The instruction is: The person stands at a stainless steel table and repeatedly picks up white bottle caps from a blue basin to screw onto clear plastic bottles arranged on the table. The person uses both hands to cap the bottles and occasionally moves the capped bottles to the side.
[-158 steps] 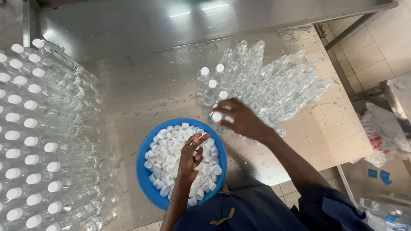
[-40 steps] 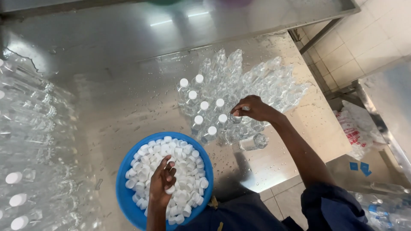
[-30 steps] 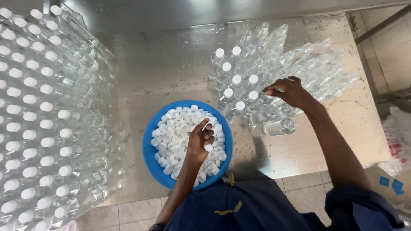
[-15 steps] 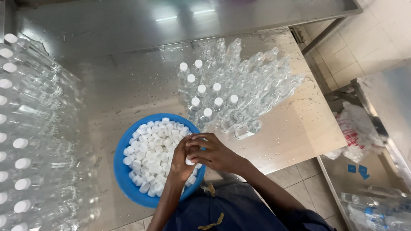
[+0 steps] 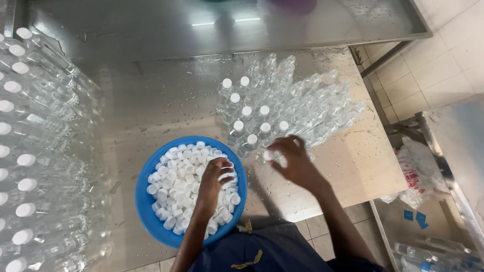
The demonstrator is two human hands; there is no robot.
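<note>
Half a second ago both hands met over the bowl's edge; now they are apart. The right hand (image 5: pixel 295 161) has moved out to the bottles (image 5: pixel 282 108), pinching a white cap (image 5: pixel 268 155) just beside the capped ones. The left hand (image 5: pixel 214 179) rests, fingers curled, among the caps (image 5: pixel 174 186) filling the blue bowl (image 5: pixel 146 211) on the wet worktop (image 5: pixel 151 100).

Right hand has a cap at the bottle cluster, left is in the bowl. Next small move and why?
Probably lower the white cap in the right hand onto the nearest uncapped clear bottle. Several bottles at the cluster's near-left already carry white caps, while those to the right look open. The left hand is down in the blue bowl of caps, seemingly gathering the next one.
</note>
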